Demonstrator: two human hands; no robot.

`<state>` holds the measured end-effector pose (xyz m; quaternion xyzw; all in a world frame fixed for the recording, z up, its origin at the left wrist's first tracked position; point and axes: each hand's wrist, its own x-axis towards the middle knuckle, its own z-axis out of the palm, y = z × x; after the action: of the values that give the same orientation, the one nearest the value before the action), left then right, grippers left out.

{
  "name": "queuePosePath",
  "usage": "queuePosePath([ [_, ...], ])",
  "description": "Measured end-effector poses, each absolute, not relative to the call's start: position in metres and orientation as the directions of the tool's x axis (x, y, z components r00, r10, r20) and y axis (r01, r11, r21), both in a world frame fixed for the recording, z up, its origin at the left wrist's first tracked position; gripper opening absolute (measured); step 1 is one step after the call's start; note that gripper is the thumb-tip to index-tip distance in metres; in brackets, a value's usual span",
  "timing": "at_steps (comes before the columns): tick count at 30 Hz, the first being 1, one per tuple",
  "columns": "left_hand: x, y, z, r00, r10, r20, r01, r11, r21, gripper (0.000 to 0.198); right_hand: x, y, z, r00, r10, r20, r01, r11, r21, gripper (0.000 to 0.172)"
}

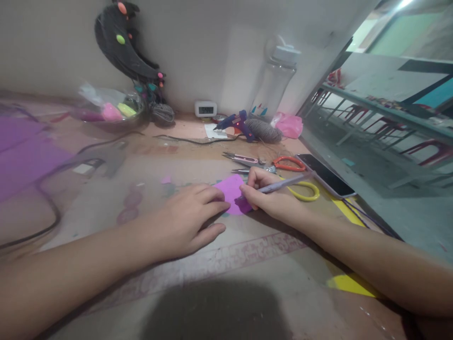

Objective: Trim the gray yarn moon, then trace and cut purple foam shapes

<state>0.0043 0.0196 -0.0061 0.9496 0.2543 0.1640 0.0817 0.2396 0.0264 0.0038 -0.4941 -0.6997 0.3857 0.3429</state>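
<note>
A small purple piece (pixel 231 191) lies on the table between my two hands. My left hand (pixel 194 212) rests flat at its left side, fingertips on its edge and the thumb apart. My right hand (pixel 264 191) is closed around a grey pen (pixel 283 182), whose tip end is down at the right part of the purple piece. The pen's very tip is hard to make out. Just beyond my right hand are orange-handled pliers (pixel 288 164) and a yellow handle loop (pixel 307 191).
Small pink snips (pixel 244 159), a blue glue gun (pixel 240 125), grey yarn (pixel 264 131), a white clock (pixel 205 109) and a clear bottle (pixel 272 85) stand or lie behind. A phone (pixel 327 175) is at the right edge, purple sheets (pixel 28 156) and a cable at the left.
</note>
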Motion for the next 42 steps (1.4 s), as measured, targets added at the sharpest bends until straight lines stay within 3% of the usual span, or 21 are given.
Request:
queuePosePath([
  [3, 0.005, 0.018, -0.006, 0.777, 0.547, 0.310, 0.468, -0.833, 0.296, 0.039, 0.236, 0.017, 0.011, -0.329, 0.932, 0.149, 0.367, 0.272, -0.890, 0.028],
  [5, 0.007, 0.016, -0.006, 0.755, 0.537, 0.377, 0.457, -0.843, 0.284, 0.038, 0.230, 0.009, 0.014, -0.405, 0.909, 0.098, 0.334, 0.246, -0.910, 0.029],
  [8, 0.010, 0.013, -0.005, 0.769, 0.420, 0.481, 0.392, -0.905, 0.164, 0.029, 0.223, -0.001, 0.018, -0.509, 0.861, -0.011, 0.242, 0.131, -0.961, 0.029],
  [10, 0.012, 0.011, -0.004, 0.773, 0.383, 0.505, 0.372, -0.919, 0.127, 0.028, 0.221, -0.004, 0.022, -0.513, 0.858, -0.002, 0.142, 0.083, -0.986, 0.029],
  [15, 0.013, 0.011, -0.001, 0.729, 0.438, 0.527, 0.402, -0.896, 0.188, 0.027, 0.226, 0.001, 0.039, -0.528, 0.849, -0.019, -0.284, -0.198, -0.938, 0.048],
  [17, 0.012, 0.011, 0.000, 0.731, 0.458, 0.506, 0.409, -0.888, 0.212, 0.029, 0.230, 0.004, 0.046, -0.567, 0.822, -0.051, -0.343, -0.292, -0.893, 0.050],
  [25, 0.010, 0.008, -0.005, 0.765, 0.391, 0.511, 0.340, -0.920, 0.195, 0.017, 0.245, 0.014, 0.058, -0.582, 0.811, -0.058, -0.338, -0.306, -0.890, 0.059],
  [31, 0.011, 0.008, -0.007, 0.742, 0.326, 0.585, 0.285, -0.944, 0.164, 0.006, 0.243, 0.014, 0.057, -0.516, 0.851, -0.097, -0.197, -0.228, -0.954, 0.055],
  [36, 0.011, 0.008, -0.006, 0.744, 0.317, 0.588, 0.282, -0.947, 0.152, 0.006, 0.239, 0.011, 0.057, -0.425, 0.901, -0.093, -0.086, -0.142, -0.986, 0.054],
  [42, 0.009, 0.009, -0.006, 0.739, 0.359, 0.569, 0.323, -0.931, 0.168, 0.012, 0.241, 0.012, 0.056, -0.434, 0.899, -0.059, -0.130, -0.127, -0.983, 0.051],
])
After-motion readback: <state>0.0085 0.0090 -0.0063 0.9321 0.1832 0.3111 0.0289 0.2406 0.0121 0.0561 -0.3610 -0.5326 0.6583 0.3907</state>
